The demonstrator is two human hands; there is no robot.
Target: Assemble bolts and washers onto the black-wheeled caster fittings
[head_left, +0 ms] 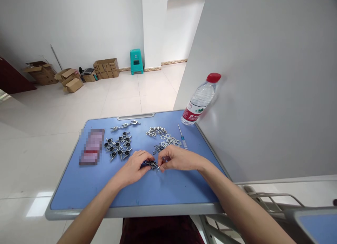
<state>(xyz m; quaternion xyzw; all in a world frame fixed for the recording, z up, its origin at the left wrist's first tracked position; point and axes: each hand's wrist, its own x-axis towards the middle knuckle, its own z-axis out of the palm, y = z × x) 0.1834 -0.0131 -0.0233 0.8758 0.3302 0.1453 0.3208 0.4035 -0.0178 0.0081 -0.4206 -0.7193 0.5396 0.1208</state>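
Note:
My left hand (134, 167) is closed on a small metal fitting with a dark round centre (152, 163), held low over the middle of the blue desk. Just to its right, my right hand (177, 158) pinches a small flat metal plate (158, 169) beside the fitting; whether the two touch I cannot tell. Beyond my right hand lie a cluster of tiny screws (157, 148), a heap of flat plates with holes (172, 142) and several bent metal pieces (156, 131). Left of them is a group of similar black-centred fittings (118, 144), with three forked metal parts (124, 125) behind.
A screwdriver with a blue-and-clear handle (182, 137) lies near the right edge. A red-capped water bottle (196, 105) stands at the back right corner, by a grey panel (263, 96). A pixelated pinkish item (92, 147) lies left. Cardboard boxes (106, 68) and a teal stool (136, 61) stand beyond.

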